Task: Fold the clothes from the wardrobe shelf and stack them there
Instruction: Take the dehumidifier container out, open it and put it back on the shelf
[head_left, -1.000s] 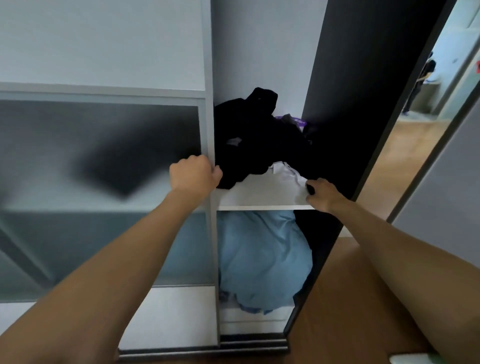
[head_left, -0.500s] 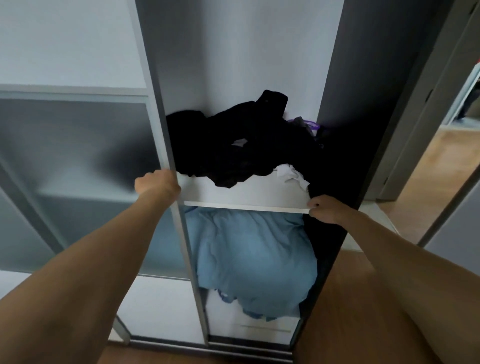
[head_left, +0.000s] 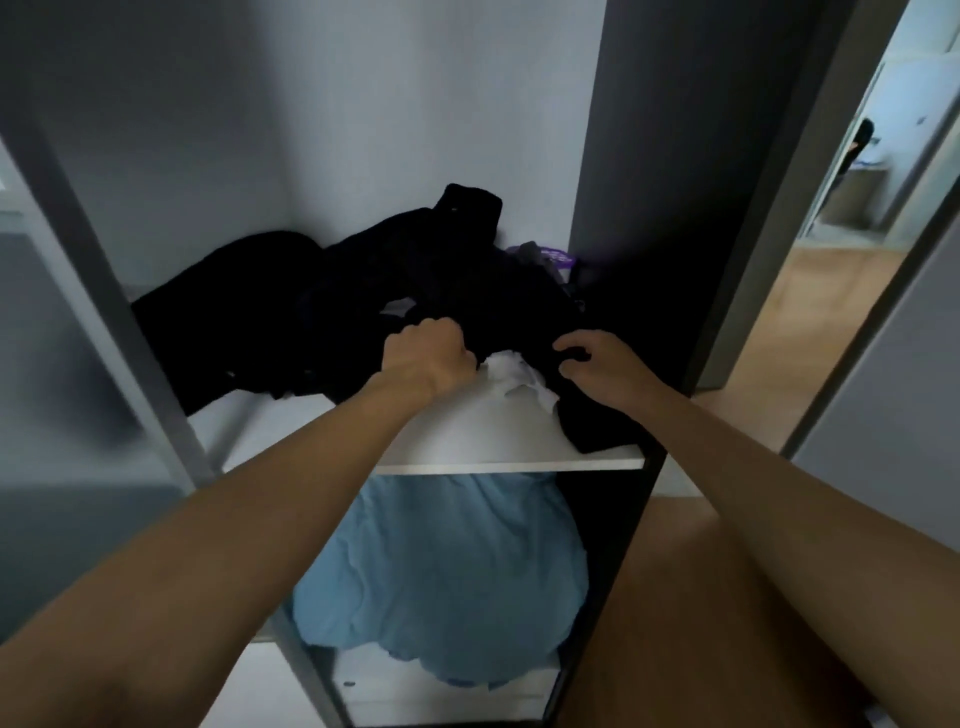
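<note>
Left hand (head_left: 430, 355) fisted on the black clothes (head_left: 363, 306); right hand (head_left: 589, 364) half-open, touching them. Pulling may drag the white garment (head_left: 519, 382) between the hands off the shelf (head_left: 467, 447).

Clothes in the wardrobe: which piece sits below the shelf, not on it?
The light blue cloth, bunched under the white shelf. The black clothes and white garment lie on top.

A dim wardrobe with a pale back wall (head_left: 405, 104) and a dark side panel (head_left: 675, 182) stands ahead. Right of the right hand (head_left: 597, 364), a wooden floor (head_left: 831, 291) runs through a bright doorway (head_left: 893, 171).
</note>
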